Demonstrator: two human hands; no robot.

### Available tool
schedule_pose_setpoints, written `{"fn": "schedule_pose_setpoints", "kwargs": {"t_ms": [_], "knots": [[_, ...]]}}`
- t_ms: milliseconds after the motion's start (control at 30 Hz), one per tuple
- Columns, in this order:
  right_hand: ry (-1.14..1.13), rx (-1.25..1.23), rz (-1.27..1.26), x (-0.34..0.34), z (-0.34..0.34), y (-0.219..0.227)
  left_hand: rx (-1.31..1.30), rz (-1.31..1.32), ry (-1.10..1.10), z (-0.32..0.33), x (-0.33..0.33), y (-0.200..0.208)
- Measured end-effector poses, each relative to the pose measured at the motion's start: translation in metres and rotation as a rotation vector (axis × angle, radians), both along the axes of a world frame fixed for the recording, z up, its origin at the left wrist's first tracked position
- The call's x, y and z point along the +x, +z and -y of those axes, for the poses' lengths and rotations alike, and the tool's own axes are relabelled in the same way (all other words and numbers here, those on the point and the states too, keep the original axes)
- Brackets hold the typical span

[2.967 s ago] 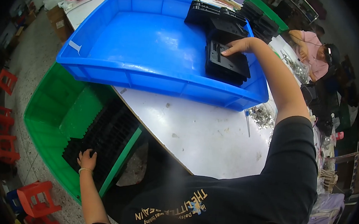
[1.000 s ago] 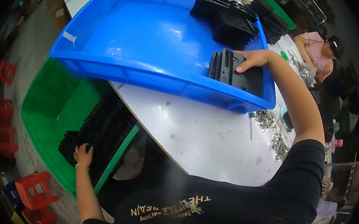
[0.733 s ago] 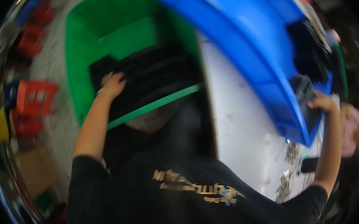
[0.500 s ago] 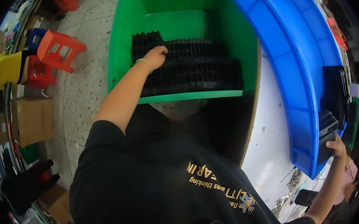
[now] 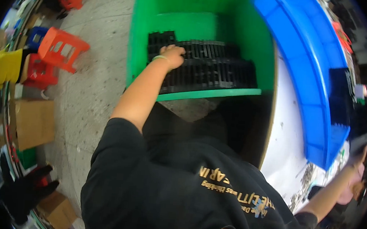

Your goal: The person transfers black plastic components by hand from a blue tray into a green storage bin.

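In the green bin (image 5: 209, 90) in front of me stand rows of black ribbed plastic parts (image 5: 212, 71). My left hand (image 5: 173, 56) rests on top of the rows near their left end, its fingers apart and nothing lifted in them. Far to the right, past the end of the blue bin (image 5: 317, 112), my right hand (image 5: 355, 161) grips a flat dark plastic part (image 5: 360, 142). The thumb shows along the part; blur and the picture's rim hide the other fingers. Another black part (image 5: 341, 90) stands upright at the blue bin's right side.
The blue bin lies on a white worktop (image 5: 283, 139) with small metal bits (image 5: 308, 178) near its end. Red stools (image 5: 63, 49), a cardboard box (image 5: 34, 122) and a person in yellow (image 5: 6, 68) are on the left. At the lower right a person in pink (image 5: 350, 190) is close to my forearm.
My right hand has moved outward to the right, away from the blue bin, with the dark part. My left hand's fingers have spread on the rows. The view has shifted slightly.
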State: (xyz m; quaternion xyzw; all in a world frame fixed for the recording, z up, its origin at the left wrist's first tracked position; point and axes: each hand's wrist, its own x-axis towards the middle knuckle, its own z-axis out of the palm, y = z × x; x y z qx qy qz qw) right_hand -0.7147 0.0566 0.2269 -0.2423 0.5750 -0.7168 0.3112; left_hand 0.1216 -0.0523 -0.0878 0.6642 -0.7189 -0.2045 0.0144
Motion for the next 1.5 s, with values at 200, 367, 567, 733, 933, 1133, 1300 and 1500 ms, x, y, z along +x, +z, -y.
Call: {"fn": "schedule_pose_setpoints", "kwargs": {"t_ms": [200,367,567,733,933,1133,1300,1500], "knots": [[-0.105,-0.448,-0.106,0.157,0.028,-0.047,0.062,0.053,-0.038,-0.010,0.017,0.002],[0.435,-0.555,0.133,0.247,-0.011,0.024,0.129,0.055,-0.012,0.004,0.004,-0.004],[0.621,-0.494,0.257,0.359,0.019,0.016,0.059,0.014,-0.030,0.013,0.005,-0.004],[0.789,-0.163,0.295,0.504,0.075,-0.059,0.134,0.098,-0.054,0.018,0.006,-0.003],[0.905,0.177,0.298,0.605,0.148,-0.154,0.223,0.146,-0.097,0.018,0.000,0.019],[1.061,0.526,-0.091,0.644,0.214,-0.253,0.090,-0.130,-0.055,0.020,0.021,-0.002],[1.114,0.804,-0.808,0.670,0.248,-0.310,-0.066,-0.280,0.051,0.030,0.016,-0.011],[0.965,0.975,-1.333,0.720,0.222,-0.302,-0.144,-0.489,0.320,0.048,0.015,0.001]]}}
